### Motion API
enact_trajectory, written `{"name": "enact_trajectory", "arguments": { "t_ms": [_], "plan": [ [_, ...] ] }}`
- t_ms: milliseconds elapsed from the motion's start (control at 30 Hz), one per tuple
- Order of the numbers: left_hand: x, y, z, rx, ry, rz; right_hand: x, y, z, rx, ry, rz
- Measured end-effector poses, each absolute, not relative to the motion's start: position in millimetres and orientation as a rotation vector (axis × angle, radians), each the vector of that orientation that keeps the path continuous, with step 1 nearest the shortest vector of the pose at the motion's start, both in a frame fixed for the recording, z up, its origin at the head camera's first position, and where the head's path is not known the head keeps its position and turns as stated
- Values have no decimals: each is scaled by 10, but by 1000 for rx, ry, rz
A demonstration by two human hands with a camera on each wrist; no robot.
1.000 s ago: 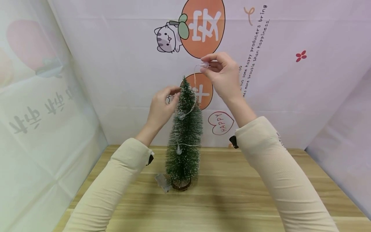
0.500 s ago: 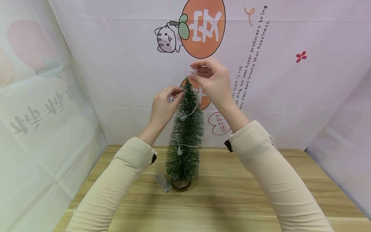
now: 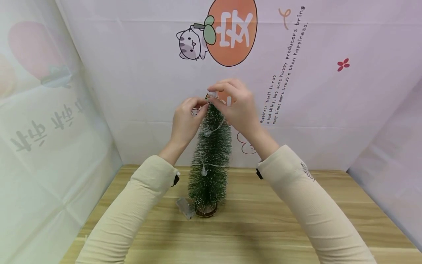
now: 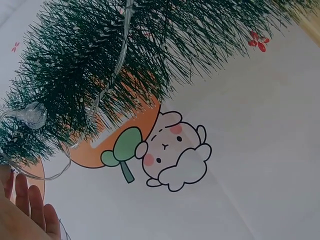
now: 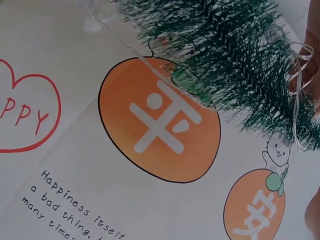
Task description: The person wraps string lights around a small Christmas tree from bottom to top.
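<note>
A small green bottle-brush Christmas tree [image 3: 211,154] with white flecks stands upright on its round brown base. My left hand [image 3: 188,117] pinches the tree near its tip, from the left. From the right, my right hand [image 3: 240,106] holds a clear bulb of the string lights [image 3: 212,94] between thumb and fingers, right at the treetop. The tip itself is hidden by the fingers. Lower down, two more bulbs and their thin clear wire [image 3: 217,165] lie against the branches. In the left wrist view, a clear bulb [image 4: 34,115] shows close up beside the needles.
A clear battery box [image 3: 185,208] lies on the wooden table [image 3: 280,220], just left of the tree base. Behind the tree hangs a white printed cloth [image 3: 148,73] with orange fruit, cartoon animals and lettering. More pale cloth hangs at both sides.
My right hand has come down and left with the bulb, from above right of the tree to its tip. The left hand and the treetop have shifted slightly right.
</note>
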State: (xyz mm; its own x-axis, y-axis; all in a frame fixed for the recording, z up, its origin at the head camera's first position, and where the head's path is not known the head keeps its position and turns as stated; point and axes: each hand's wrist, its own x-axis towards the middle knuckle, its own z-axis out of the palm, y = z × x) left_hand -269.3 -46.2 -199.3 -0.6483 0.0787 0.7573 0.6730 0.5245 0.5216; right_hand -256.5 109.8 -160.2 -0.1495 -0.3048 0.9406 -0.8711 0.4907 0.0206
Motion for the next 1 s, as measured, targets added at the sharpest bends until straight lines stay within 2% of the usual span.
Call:
{"name": "enact_trajectory", "arguments": {
  "t_ms": [267,1000],
  "plan": [
    [-2706,-504,-2001,-544,-2111,-1114,-2555,1143,-1770,997,-1705,727],
    [-2703,-505,-1989,-560,-2094,-1144,-2638,1243,-2015,722,-1945,1015]
  ]
}}
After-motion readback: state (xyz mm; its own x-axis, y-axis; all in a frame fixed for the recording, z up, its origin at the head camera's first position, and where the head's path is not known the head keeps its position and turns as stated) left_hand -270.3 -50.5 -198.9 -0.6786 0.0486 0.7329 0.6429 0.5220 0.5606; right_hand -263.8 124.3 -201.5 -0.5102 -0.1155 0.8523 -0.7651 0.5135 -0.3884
